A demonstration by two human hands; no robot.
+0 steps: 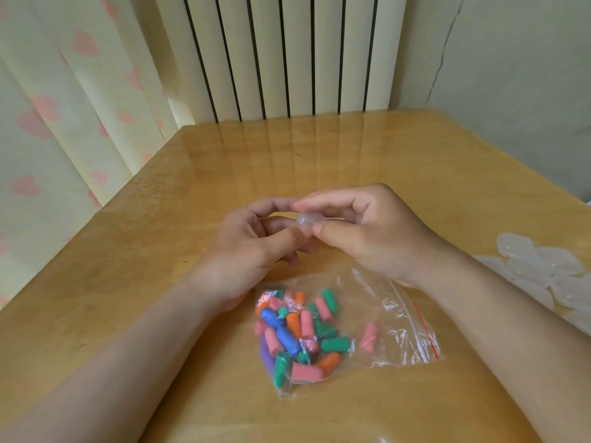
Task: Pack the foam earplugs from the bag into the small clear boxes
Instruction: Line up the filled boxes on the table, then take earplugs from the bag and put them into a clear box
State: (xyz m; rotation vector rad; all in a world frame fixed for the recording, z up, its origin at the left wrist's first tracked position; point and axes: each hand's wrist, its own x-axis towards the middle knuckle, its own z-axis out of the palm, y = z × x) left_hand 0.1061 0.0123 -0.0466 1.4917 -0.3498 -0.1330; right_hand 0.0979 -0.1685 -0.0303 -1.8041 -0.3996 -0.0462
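Obs: left hand (252, 247) and right hand (374, 235) pinch one small clear plastic box (303, 222) with curled fingers (319, 204) above the tabletop (415, 174) — probably prying it open; coloured foam earplugs (297, 330) sit in the clear zip bag (393, 314) just nearer, within reach

The ribs of a radiator (287, 52) are being reflected in the glossy wooden table (319, 148), which is being flanked by a curtain (64, 123) with pink hearts at left and a pale wall (511, 75) at right.

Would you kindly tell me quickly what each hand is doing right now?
The left hand pinches the small clear box with curled fingers.
The right hand pinches the same box from the other side.
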